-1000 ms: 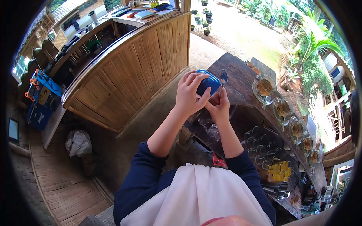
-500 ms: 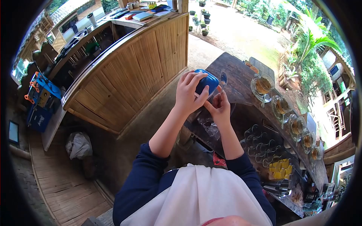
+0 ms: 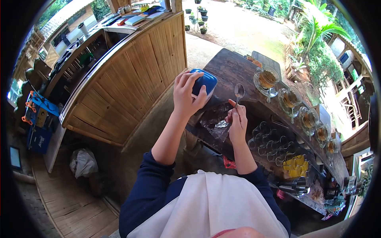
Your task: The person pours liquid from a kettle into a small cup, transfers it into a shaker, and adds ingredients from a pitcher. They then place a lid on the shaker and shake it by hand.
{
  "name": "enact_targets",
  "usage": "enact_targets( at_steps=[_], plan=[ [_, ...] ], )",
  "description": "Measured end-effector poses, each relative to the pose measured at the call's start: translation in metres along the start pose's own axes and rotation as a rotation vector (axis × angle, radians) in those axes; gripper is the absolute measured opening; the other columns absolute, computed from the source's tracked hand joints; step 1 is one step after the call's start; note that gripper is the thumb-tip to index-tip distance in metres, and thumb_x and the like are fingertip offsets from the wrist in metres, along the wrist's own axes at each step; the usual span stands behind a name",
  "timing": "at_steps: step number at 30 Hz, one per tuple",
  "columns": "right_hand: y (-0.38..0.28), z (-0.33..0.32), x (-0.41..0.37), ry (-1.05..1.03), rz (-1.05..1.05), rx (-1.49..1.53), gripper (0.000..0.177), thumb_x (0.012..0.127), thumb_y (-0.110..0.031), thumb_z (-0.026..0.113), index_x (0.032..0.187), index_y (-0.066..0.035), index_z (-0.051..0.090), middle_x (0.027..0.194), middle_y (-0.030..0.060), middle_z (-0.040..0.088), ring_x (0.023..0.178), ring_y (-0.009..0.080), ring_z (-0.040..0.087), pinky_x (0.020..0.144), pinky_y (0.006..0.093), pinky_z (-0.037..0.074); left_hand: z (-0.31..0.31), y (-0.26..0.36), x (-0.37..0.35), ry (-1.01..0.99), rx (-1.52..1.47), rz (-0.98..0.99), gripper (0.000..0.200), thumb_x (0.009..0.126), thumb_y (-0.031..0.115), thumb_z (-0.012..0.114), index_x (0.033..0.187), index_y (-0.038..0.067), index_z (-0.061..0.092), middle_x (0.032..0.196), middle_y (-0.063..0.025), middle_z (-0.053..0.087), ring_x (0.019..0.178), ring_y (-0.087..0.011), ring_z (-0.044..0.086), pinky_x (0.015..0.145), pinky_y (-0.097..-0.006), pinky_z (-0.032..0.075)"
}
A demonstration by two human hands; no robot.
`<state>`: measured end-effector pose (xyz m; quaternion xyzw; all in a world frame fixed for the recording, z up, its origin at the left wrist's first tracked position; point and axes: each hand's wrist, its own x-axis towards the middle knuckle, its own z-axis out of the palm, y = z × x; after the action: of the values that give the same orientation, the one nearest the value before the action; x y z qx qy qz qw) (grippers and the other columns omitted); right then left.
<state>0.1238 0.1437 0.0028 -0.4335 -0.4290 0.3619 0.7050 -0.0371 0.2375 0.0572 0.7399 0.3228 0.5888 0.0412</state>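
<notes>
My left hand (image 3: 185, 92) is closed round a container with a blue lid (image 3: 205, 82), its fingers spread over the lid and side. The container is at the left end of the dark wooden counter (image 3: 234, 65). In my right hand (image 3: 237, 121) I grip a metal spoon (image 3: 239, 92) by its handle, bowl pointing up and away from me. Below the hands, crumpled clear plastic (image 3: 217, 126) lies on the lower shelf. Farther right, a glass cup of brown drink (image 3: 267, 78) stands on a saucer with a spoon beside it.
Several more filled glass cups (image 3: 308, 118) line the counter toward the right. Empty glasses (image 3: 270, 139) and yellow packets (image 3: 297, 166) sit on the lower shelf, near a metal vessel (image 3: 295, 185). A bamboo-fronted counter (image 3: 139, 75) stands to the left.
My hands have moved apart: the spoon is now away from the container, to its right. The lidded container has shifted left in view and looks set down at the counter's end.
</notes>
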Motion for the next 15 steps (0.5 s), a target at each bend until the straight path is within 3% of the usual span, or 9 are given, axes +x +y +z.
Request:
enact_targets(
  at_steps=[5,8,10,15],
  plan=[
    [0.002,-0.011,-0.021,0.041,0.081,0.009,0.025,0.097,-0.005,0.039,0.114,0.002,0.056,0.082,-0.0014,0.043,0.067,0.0032,0.043,0.056,0.0204,0.037,0.002,0.001,0.000,0.037,0.011,-0.009,0.033,0.070,0.012,0.061,0.103,0.009,0.062,0.095,-0.0112,0.061,0.102,-0.0375,0.054,0.093,-0.0444,0.041],
    [0.010,-0.019,-0.031,0.047,0.029,-0.179,0.025,0.097,-0.006,0.040,0.115,-0.001,0.057,0.077,-0.0034,0.042,0.067,0.0017,0.039,0.056,0.0191,0.034,0.002,0.001,0.000,0.040,0.009,0.002,0.033,0.070,0.012,0.061,0.103,0.009,0.062,0.095,-0.0113,0.061,0.101,-0.0371,0.054,0.093,-0.0440,0.041],
    [0.011,-0.022,-0.038,0.065,0.126,-0.322,0.025,0.097,-0.008,0.042,0.116,-0.004,0.058,0.075,-0.0047,0.041,0.067,0.0010,0.036,0.058,0.0178,0.030,0.003,0.001,0.000,0.042,0.006,0.005,0.034,0.069,0.012,0.061,0.103,0.008,0.062,0.095,-0.0113,0.061,0.100,-0.0370,0.054,0.093,-0.0439,0.041],
    [0.041,-0.034,-0.051,0.109,0.119,-0.411,0.026,0.096,-0.008,0.046,0.117,-0.002,0.059,0.079,-0.0061,0.048,0.071,0.0025,0.039,0.066,0.0175,0.032,0.004,-0.001,-0.001,0.035,0.007,0.008,0.034,0.069,0.011,0.060,0.103,0.007,0.062,0.096,-0.0116,0.060,0.100,-0.0364,0.054,0.092,-0.0439,0.042]
  ],
)
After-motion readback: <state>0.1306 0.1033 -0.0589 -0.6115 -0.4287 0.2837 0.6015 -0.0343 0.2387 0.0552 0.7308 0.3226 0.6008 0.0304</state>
